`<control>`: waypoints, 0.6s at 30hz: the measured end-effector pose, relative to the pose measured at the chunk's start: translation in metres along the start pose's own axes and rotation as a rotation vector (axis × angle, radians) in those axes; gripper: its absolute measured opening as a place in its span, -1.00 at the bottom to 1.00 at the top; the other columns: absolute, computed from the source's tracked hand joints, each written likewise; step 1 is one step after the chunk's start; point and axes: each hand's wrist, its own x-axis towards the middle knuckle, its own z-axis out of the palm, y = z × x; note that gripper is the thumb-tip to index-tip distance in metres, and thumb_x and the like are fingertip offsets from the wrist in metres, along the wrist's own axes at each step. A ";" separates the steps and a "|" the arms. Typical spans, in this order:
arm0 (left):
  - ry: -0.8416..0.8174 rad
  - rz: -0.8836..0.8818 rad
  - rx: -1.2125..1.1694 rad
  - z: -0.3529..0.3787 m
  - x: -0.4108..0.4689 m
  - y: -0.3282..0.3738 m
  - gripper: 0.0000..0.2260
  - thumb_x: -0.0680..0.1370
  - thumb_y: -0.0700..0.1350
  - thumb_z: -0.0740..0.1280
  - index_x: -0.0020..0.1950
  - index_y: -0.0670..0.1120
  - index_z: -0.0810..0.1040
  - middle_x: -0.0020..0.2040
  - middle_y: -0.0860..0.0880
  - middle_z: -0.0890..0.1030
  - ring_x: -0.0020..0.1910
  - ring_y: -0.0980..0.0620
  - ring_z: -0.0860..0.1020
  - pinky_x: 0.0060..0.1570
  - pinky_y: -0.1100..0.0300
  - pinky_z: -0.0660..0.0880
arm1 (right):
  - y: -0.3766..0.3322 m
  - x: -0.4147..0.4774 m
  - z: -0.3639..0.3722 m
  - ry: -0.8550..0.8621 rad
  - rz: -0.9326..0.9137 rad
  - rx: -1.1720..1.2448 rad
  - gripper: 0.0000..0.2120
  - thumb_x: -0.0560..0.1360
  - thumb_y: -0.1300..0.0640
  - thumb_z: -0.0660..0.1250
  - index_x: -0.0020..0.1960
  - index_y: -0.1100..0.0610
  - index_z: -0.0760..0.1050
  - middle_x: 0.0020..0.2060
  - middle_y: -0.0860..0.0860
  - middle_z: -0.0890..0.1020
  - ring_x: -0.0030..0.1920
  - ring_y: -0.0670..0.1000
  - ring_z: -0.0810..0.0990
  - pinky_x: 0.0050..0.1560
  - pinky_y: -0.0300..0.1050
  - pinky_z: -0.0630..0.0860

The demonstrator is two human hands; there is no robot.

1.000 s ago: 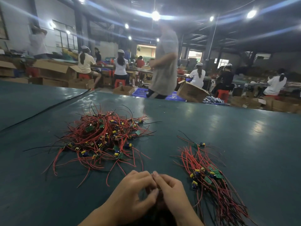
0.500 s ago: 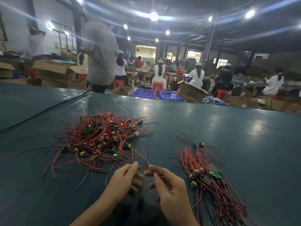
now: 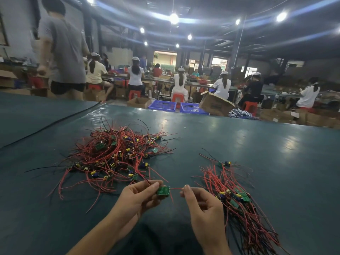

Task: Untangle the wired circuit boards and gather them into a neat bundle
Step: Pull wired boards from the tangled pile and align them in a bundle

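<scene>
Pinching a small green circuit board (image 3: 163, 190), the left hand (image 3: 139, 197) opposes the right hand (image 3: 202, 205), which nips its thin red wire (image 3: 176, 189). The wire seems light and floppy; grip the stiff board

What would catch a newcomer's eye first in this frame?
First, the sprawling tangled heap of red-wired small green circuit boards left of centre on the dark teal table. Then, near the bottom edge, the left hand pinching one small green circuit board while the right hand pinches its red wire, beside a straighter bundle of red-wired boards on the right.
</scene>
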 end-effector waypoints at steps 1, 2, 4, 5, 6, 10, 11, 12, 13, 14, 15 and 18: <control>0.050 0.046 -0.036 0.001 0.001 -0.001 -0.89 0.37 -0.24 0.41 -0.19 -0.23 0.71 -0.17 -0.21 0.69 -0.31 0.00 0.67 -0.37 0.28 0.58 | 0.003 0.001 0.000 0.070 -0.044 -0.063 -0.74 0.38 -0.21 0.32 -0.27 -0.06 0.65 -0.27 -0.09 0.67 -0.22 -0.10 0.59 -0.14 -0.11 0.52; 0.108 0.092 -0.073 0.001 0.002 0.000 -0.90 0.40 -0.27 0.40 -0.22 -0.23 0.72 -0.18 -0.20 0.70 -0.30 0.00 0.67 -0.37 0.29 0.58 | 0.006 0.002 0.000 0.139 -0.096 -0.124 -0.79 0.40 -0.19 0.34 -0.23 -0.09 0.64 -0.21 -0.15 0.66 -0.09 -0.11 0.59 -0.02 -0.08 0.51; 0.202 0.175 -0.109 0.000 0.004 0.000 -0.87 0.44 -0.29 0.38 -0.24 -0.21 0.72 -0.17 -0.17 0.70 -0.29 0.03 0.67 -0.34 0.30 0.59 | 0.007 0.002 0.000 0.232 -0.186 -0.229 -0.83 0.48 -0.16 0.37 -0.18 -0.09 0.62 -0.17 -0.19 0.63 0.01 -0.11 0.54 0.06 -0.05 0.46; 0.221 0.208 -0.114 -0.001 0.004 0.000 -0.89 0.43 -0.26 0.39 -0.22 -0.21 0.72 -0.15 -0.17 0.71 -0.27 0.05 0.67 -0.30 0.29 0.61 | 0.008 0.002 0.001 0.249 -0.234 -0.270 -0.81 0.49 -0.15 0.37 -0.19 -0.07 0.62 -0.20 -0.19 0.60 -0.03 -0.12 0.53 0.02 -0.10 0.45; 0.225 0.227 -0.120 -0.001 0.003 0.001 -0.90 0.41 -0.23 0.40 -0.19 -0.21 0.72 -0.12 -0.17 0.71 -0.26 0.05 0.67 -0.27 0.29 0.62 | 0.008 0.002 0.001 0.232 -0.270 -0.287 -0.80 0.48 -0.14 0.34 -0.22 -0.05 0.61 -0.26 -0.18 0.58 -0.12 -0.13 0.52 -0.06 -0.17 0.43; 0.163 0.259 -0.136 0.004 0.000 0.001 -0.80 0.37 -0.18 0.39 -0.09 -0.24 0.69 -0.04 -0.17 0.70 -0.15 0.05 0.68 -0.22 0.30 0.61 | 0.001 -0.007 0.013 -0.113 -0.017 -0.010 -0.60 0.51 -0.18 0.30 -0.29 0.09 0.64 -0.48 0.03 0.55 -0.49 -0.18 0.39 -0.42 -0.31 0.32; 0.130 0.263 -0.128 0.005 -0.001 0.001 -0.81 0.37 -0.18 0.38 -0.10 -0.24 0.70 -0.03 -0.18 0.70 -0.12 0.04 0.68 -0.21 0.29 0.60 | 0.001 -0.008 0.017 -0.181 0.085 0.039 -0.57 0.47 -0.19 0.28 -0.27 0.14 0.66 -0.47 0.09 0.57 -0.51 -0.15 0.39 -0.43 -0.25 0.33; 0.094 0.266 -0.111 0.006 -0.003 0.001 -0.81 0.38 -0.17 0.37 -0.12 -0.24 0.71 -0.03 -0.20 0.70 -0.10 0.02 0.69 -0.20 0.29 0.60 | 0.001 -0.009 0.019 -0.210 0.169 0.082 -0.55 0.44 -0.19 0.26 -0.24 0.19 0.65 -0.46 0.14 0.57 -0.52 -0.10 0.40 -0.43 -0.19 0.34; 0.058 0.276 -0.077 0.007 -0.004 0.001 -0.82 0.39 -0.17 0.37 -0.13 -0.23 0.71 -0.04 -0.21 0.70 -0.08 -0.01 0.69 -0.18 0.28 0.60 | 0.001 -0.009 0.021 -0.209 0.235 0.136 -0.53 0.43 -0.18 0.26 -0.23 0.23 0.64 -0.46 0.16 0.57 -0.52 -0.06 0.40 -0.44 -0.17 0.34; 0.023 0.288 -0.031 0.008 -0.006 0.000 -0.81 0.39 -0.16 0.37 -0.13 -0.22 0.71 -0.03 -0.22 0.69 -0.06 -0.03 0.69 -0.16 0.28 0.60 | 0.000 -0.008 0.022 -0.185 0.284 0.194 -0.54 0.43 -0.17 0.26 -0.23 0.23 0.65 -0.46 0.15 0.56 -0.53 -0.04 0.40 -0.47 -0.18 0.33; -0.011 0.303 0.021 0.009 -0.008 -0.002 -0.81 0.38 -0.16 0.37 -0.11 -0.21 0.72 -0.03 -0.23 0.69 -0.04 -0.05 0.68 -0.13 0.28 0.59 | 0.000 -0.007 0.022 -0.148 0.325 0.243 -0.58 0.42 -0.16 0.27 -0.24 0.18 0.66 -0.46 0.11 0.56 -0.54 -0.04 0.40 -0.50 -0.19 0.33; -0.090 0.357 0.163 0.012 -0.012 -0.004 -0.81 0.38 -0.15 0.39 -0.08 -0.16 0.73 -0.03 -0.20 0.70 -0.01 -0.08 0.68 -0.08 0.30 0.57 | -0.001 -0.005 0.021 -0.044 0.416 0.300 -0.70 0.44 -0.12 0.30 -0.25 0.03 0.70 -0.49 0.01 0.54 -0.57 -0.10 0.36 -0.56 -0.25 0.29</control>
